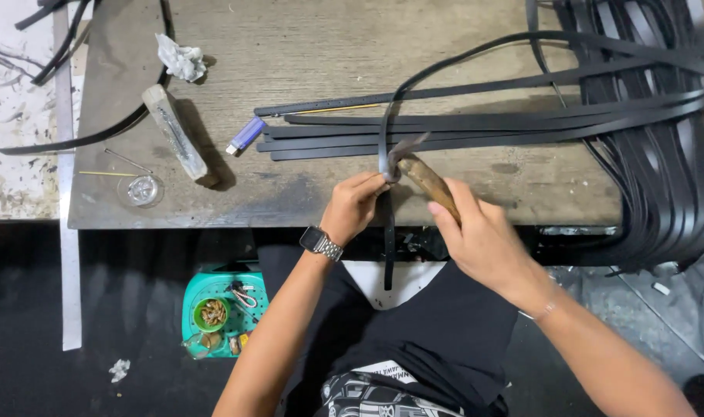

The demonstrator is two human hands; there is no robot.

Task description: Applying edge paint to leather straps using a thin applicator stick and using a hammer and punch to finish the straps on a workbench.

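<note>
Looks like strap trimming or edge work on a leather bench. The left hand (354, 205) is pinching a black strap (385, 147) right at the table's front edge, fingers clenched around the spot where the strap is bending down over the edge, its tail hanging between the person's knees. The right hand (479, 232) is gripping a wooden-handled tool (429, 181) — the working end is sitting against the strap just beside the left fingertips, though the tip itself is too blurry to say blade or burnisher.

My read: the step in hand is working the strap's end or edge, and the next stroke is calling for the left hand to be keeping the strap taut while the tool is running away from those fingers.

More finished-looking straps (445, 131) are lying flat across the wooden table (306, 46), and a big bundle (661, 154) is draping off the right side. As for packaged stuff — not much: a blue-purple lighter (246, 134) is lying near the strap ends, a small round clear lid or dish (142, 189) is sitting at the left, next to a long sharpening block (174, 133) and a crumpled white rag (180, 60). A teal stool (222, 309) below is holding a green cup and odds and ends.
</note>
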